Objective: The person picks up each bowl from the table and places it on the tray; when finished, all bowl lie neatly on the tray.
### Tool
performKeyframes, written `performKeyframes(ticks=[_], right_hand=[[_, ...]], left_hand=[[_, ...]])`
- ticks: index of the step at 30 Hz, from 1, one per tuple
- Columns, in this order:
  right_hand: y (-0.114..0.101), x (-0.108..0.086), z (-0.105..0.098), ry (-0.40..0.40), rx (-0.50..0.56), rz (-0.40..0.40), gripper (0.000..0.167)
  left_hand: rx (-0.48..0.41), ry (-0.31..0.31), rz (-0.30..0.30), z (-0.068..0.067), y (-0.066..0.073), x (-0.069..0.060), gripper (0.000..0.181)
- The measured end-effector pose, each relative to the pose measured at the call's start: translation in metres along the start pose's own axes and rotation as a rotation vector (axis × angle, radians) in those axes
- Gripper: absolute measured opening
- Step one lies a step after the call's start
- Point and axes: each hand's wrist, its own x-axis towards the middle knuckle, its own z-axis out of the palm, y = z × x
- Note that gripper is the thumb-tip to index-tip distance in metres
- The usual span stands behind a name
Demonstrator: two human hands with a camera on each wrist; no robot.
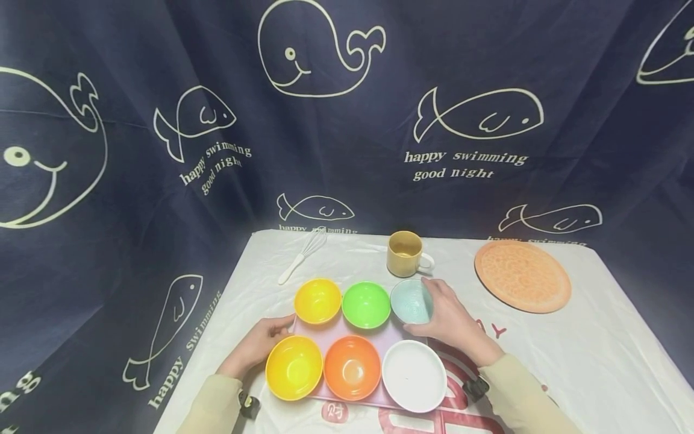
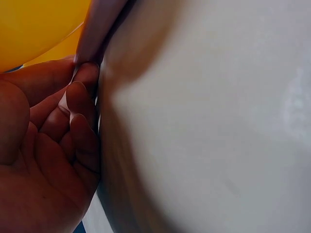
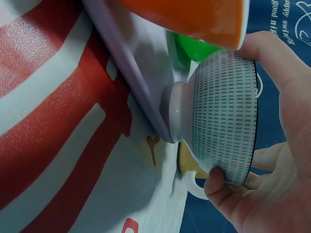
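Note:
A pale purple tray bears several bowls in two rows. My left hand grips the tray's left edge, its fingertips at the rim in the left wrist view. At the tray's back right corner, my right hand holds a light blue bowl with green dashes, thumb and fingers around its side. The bowl's foot is at the tray's edge. Beside it in the back row are a green bowl and a yellow bowl. In front stand another yellow bowl, an orange bowl and a white bowl.
Behind the bowls stands a tan mug with a white handle. A whisk lies at the back left, and a round orange-brown mat at the back right. A white cloth with red print covers the table, before a dark blue curtain.

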Motion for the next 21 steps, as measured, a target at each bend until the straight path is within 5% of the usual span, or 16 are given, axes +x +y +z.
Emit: performKeyframes(ticks=[21], right_hand=[[-0.0019,-0.0017,0.0049,-0.058,0.003,0.019,0.121]], left_hand=[[0.008,-0.019,0.026,0.0026,0.0005,0.0009,0.046]])
